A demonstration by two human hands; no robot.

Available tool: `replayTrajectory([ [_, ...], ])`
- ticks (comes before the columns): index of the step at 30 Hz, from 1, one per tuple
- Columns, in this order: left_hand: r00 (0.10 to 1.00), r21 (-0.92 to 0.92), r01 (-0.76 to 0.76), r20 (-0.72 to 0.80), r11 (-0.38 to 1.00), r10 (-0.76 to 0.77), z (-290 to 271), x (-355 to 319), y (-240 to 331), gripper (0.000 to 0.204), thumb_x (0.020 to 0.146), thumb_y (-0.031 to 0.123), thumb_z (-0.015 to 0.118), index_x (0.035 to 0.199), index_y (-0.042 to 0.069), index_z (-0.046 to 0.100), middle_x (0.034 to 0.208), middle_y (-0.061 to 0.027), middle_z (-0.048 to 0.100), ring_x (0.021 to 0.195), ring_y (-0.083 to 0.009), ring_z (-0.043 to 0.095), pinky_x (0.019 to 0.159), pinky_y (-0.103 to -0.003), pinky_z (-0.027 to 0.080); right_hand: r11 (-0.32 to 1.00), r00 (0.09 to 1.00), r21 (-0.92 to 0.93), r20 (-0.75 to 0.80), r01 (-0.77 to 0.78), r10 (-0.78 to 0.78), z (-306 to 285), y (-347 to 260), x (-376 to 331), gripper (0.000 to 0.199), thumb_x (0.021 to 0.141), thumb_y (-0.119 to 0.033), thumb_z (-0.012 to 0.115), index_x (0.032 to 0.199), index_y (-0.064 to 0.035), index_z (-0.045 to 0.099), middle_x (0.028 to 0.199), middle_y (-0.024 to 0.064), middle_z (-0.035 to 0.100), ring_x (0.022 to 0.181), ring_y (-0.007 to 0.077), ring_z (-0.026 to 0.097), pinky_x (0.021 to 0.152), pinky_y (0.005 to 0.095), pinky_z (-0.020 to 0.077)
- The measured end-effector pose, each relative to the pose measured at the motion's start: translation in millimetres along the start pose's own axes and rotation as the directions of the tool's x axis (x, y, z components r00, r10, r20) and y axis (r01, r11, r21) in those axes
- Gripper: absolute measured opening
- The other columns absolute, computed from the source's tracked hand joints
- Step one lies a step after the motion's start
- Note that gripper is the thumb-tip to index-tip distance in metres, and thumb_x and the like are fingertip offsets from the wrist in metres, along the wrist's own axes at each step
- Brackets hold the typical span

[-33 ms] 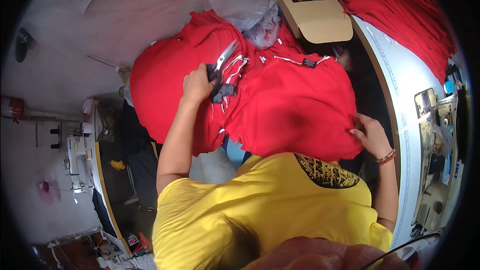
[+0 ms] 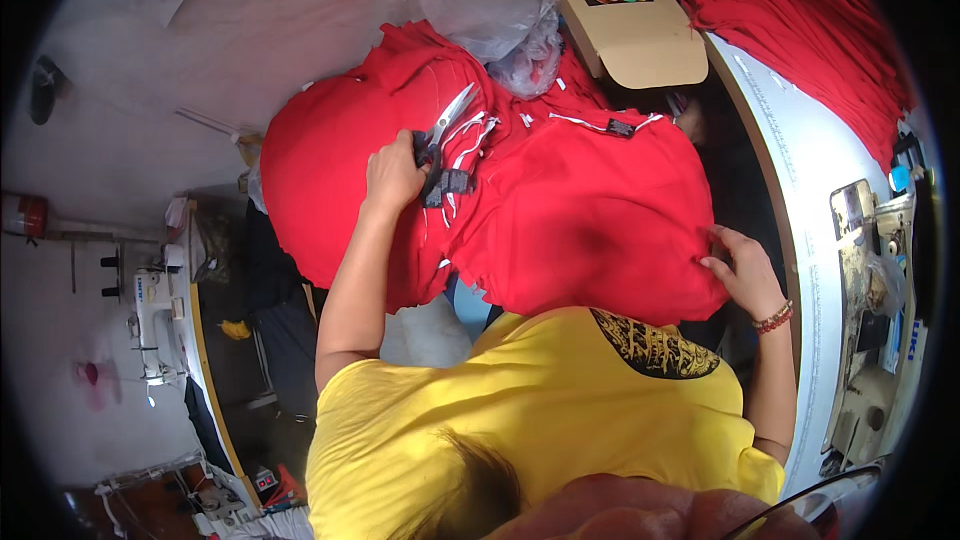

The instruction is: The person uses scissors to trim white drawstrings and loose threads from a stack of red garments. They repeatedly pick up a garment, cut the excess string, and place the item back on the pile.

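My left hand (image 2: 395, 172) is closed round the dark handles of a pair of scissors (image 2: 452, 112). The bright blades are slightly apart and point up and away over a pile of red garments (image 2: 335, 155). Beside the handles lie small black labels (image 2: 455, 181) and white trim along the garment edges. My right hand (image 2: 748, 268) is at the right edge of another red garment (image 2: 600, 205), its thumb on the cloth and fingertips at the border. This garment is spread out in front of me, with a black label (image 2: 619, 128) at its far edge.
A clear plastic bag (image 2: 470, 10) and a tan board (image 2: 630, 30) with a picture sticker lie behind the garments. To the right, a white table (image 2: 775, 130) carries more red cloth (image 2: 790, 30) and a sewing machine (image 2: 875, 340). Another sewing machine (image 2: 150, 325) stands at the left.
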State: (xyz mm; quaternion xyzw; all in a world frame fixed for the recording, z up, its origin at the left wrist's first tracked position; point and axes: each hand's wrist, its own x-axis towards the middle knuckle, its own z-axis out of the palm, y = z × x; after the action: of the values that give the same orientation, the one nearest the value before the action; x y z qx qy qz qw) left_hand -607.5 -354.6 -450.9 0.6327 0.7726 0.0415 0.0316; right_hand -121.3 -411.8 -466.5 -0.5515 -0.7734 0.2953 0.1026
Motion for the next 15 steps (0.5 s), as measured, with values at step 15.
replayTrajectory([
  [15,0.952,-0.968,-0.191,-0.142,-0.163,-0.270,-96,-20,-13,0.019,0.071,0.000,0.070,0.085,0.004,0.057,0.076,-0.0030,0.059,0.067,-0.0140,0.059,0.064,-0.025,0.048,0.591,0.735,0.551,-0.062,0.589,-0.675,56,-192,147,0.050,0.083,-0.023,0.066,0.123,0.0023,0.048,0.111,0.0199,0.059,0.104,0.0280,0.060,0.088,0.0345,0.0484],
])
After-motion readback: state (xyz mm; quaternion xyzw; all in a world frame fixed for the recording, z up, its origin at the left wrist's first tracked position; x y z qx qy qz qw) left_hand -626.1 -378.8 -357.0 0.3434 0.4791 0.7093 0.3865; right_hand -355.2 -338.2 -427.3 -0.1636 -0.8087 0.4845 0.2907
